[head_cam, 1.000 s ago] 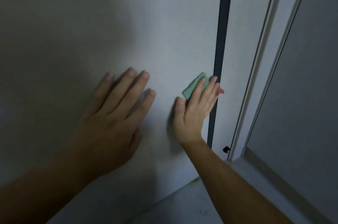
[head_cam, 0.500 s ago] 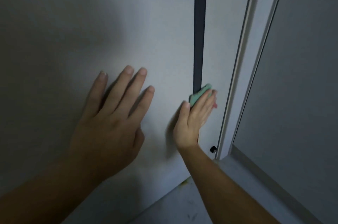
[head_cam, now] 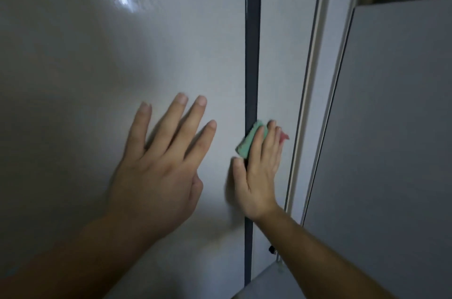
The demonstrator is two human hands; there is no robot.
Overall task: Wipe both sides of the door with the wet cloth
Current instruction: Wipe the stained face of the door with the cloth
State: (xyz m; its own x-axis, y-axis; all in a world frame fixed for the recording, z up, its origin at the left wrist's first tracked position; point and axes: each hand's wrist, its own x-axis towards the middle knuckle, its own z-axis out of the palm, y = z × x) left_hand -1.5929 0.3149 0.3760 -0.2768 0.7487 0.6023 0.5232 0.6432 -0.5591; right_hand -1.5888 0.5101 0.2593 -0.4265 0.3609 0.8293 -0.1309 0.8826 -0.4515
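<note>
The pale door [head_cam: 97,66] is filling the view. The left hand [head_cam: 156,176] is lying flat, fingers spread; the right hand [head_cam: 256,171], fingers straight, is pressing the green cloth [head_cam: 248,143] beneath them onto the dark strip [head_cam: 252,54].

No writing, label, brand, number or sign can be read anywhere in view. The door [head_cam: 122,42] shows only a plain glossy face. The cloth [head_cam: 249,141] appears to carry no print, though it is dim, blurred and mostly covered.
</note>
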